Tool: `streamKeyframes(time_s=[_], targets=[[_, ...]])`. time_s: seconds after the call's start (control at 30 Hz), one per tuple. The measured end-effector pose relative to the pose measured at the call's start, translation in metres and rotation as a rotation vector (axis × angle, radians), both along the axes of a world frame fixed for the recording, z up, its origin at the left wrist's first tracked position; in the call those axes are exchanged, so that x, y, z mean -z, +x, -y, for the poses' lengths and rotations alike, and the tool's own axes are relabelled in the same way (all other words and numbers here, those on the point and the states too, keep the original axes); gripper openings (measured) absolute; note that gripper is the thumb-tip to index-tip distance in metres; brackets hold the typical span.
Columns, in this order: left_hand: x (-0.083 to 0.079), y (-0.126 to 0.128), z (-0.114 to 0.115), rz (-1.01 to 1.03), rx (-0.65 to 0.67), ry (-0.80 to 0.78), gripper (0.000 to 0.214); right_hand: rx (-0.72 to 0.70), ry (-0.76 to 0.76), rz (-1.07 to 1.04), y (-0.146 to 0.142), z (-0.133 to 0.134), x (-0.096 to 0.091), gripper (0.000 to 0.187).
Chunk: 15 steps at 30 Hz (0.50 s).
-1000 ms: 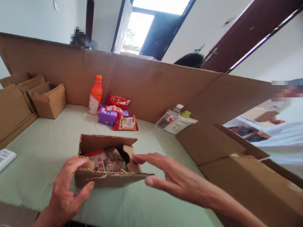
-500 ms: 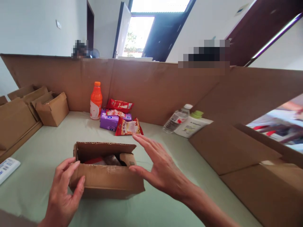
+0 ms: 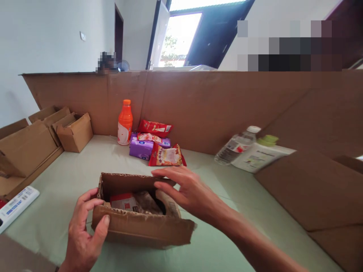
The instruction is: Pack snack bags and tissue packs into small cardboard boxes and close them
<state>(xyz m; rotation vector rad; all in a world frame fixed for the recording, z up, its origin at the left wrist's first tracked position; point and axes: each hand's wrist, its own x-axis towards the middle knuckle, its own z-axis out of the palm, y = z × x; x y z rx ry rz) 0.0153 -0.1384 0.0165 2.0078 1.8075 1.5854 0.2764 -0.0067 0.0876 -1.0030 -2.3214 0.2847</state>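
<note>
An open cardboard box [image 3: 143, 231] sits on the pale green cloth right in front of me. Inside it I see a red and white packet [image 3: 124, 202], a clear plastic-looking wrapper [image 3: 146, 202] and a curved brown piece of card at the right end. My left hand [image 3: 86, 228] grips the box's left end, fingers at the side rim and thumb on the front flap. Over the right end hovers my right hand [image 3: 184, 189], fingers stretched out and thumb apart from them, holding nothing; whether its fingertips touch the back rim I cannot tell.
Behind the box stand an orange bottle [image 3: 125, 122], a purple pack [image 3: 141, 148] and red snack bags [image 3: 168, 155]. A water bottle [image 3: 236, 145] and white pouch [image 3: 259, 155] lean at the right. Cardboard boxes [image 3: 75, 132] and a white box [image 3: 18, 207] lie left. Cardboard walls [image 3: 198, 105] surround the cloth.
The box's front flap has tipped outward, so more of the contents shows. My right hand has shifted left relative to the box, over its right end. The view has turned slightly.
</note>
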Motion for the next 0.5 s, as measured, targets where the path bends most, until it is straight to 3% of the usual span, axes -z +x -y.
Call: streamKeyframes(time_s=[0.1,0.2,0.4,0.5], targets=[[-0.005,-0.004,-0.001,-0.013,0.064,0.001,0.014,0.051,-0.090,0.058,-0.018,-0.023,0.003,0.028],[-0.009,-0.007,-0.004,-0.051,0.112,-0.006,0.014,0.097,-0.109,0.048,-0.024,-0.029,0.004,0.027],[-0.002,-0.009,-0.013,-0.186,-0.043,0.079,0.027,-0.189,-0.224,0.038,0.000,0.022,-0.014,0.056],[0.003,-0.010,-0.017,-0.233,-0.074,0.096,0.029,-0.219,-0.218,0.129,0.008,0.045,-0.011,0.051]])
